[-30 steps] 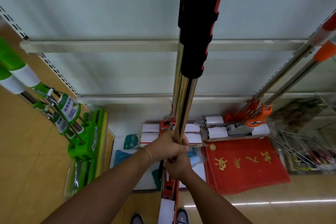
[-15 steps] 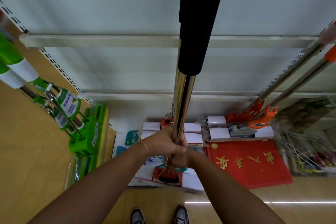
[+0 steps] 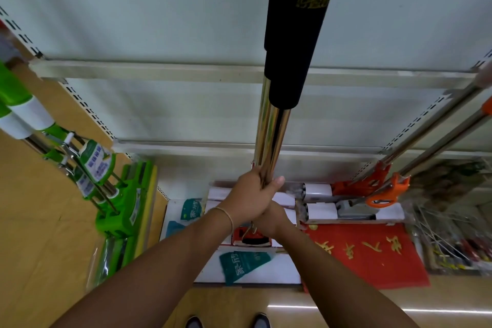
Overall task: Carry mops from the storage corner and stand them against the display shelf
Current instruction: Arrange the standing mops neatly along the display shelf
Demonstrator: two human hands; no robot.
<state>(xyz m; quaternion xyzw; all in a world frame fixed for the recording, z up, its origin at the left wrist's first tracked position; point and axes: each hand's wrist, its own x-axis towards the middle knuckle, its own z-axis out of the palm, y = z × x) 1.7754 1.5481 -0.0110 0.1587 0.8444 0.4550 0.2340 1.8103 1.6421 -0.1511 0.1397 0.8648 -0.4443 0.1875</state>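
Two green mops (image 3: 117, 194) left, orange mops (image 3: 383, 189) right, red mat (image 3: 372, 255) between; shelf (image 3: 159, 72) behind

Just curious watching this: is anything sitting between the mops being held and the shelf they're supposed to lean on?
Yes: white boxes lie on the floor at the shelf's foot, behind the held mops. Higher up, nothing visible blocks the handles.

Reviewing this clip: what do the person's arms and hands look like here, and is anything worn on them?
Both forearms are bare, with no sleeves in view and no gloves on either hand. The left hand has a thin, light-coloured bracelet around its wrist. The right hand shows no band or watch on the part visible; rings cannot be made out on either hand.
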